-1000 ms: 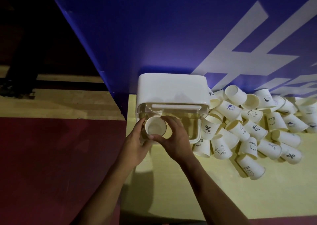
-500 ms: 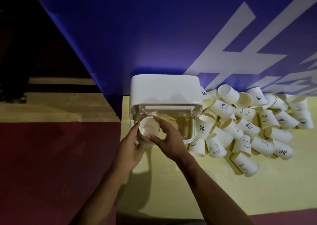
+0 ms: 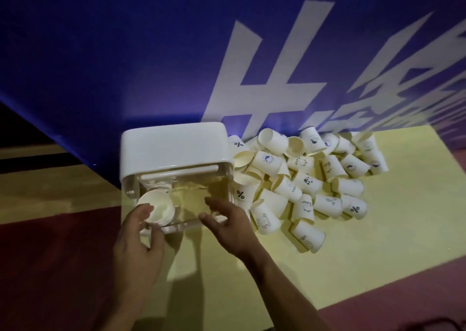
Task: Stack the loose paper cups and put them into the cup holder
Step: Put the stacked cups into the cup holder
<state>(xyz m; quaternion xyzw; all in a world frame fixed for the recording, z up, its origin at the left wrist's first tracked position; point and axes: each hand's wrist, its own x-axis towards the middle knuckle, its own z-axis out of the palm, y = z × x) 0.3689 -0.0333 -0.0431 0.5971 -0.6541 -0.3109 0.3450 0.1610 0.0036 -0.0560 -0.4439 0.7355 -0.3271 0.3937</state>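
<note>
The cup holder [image 3: 174, 149] has a white lid and a clear body and stands at the left end of the yellow table [image 3: 353, 255]. A stack of white paper cups [image 3: 161, 208] sits in the holder's left side, mouth towards me. My left hand [image 3: 137, 240] has its thumb on the stack's rim and its fingers curled below it. My right hand [image 3: 227, 224] hovers at the holder's lower front edge, fingers apart and holding nothing. A pile of loose paper cups [image 3: 302, 184] with small printed pictures lies to the right of the holder.
A blue panel with large white characters [image 3: 151, 53] rises right behind the holder and the pile. Left of the table the floor is dark red [image 3: 50, 255], with wooden strips [image 3: 37, 179] beyond. The table's left edge runs beside the holder.
My right hand has let go of the cup stack and moved to the right, fingers spread. My left hand stays at the stack's rim. The view has tilted and shifted.
</note>
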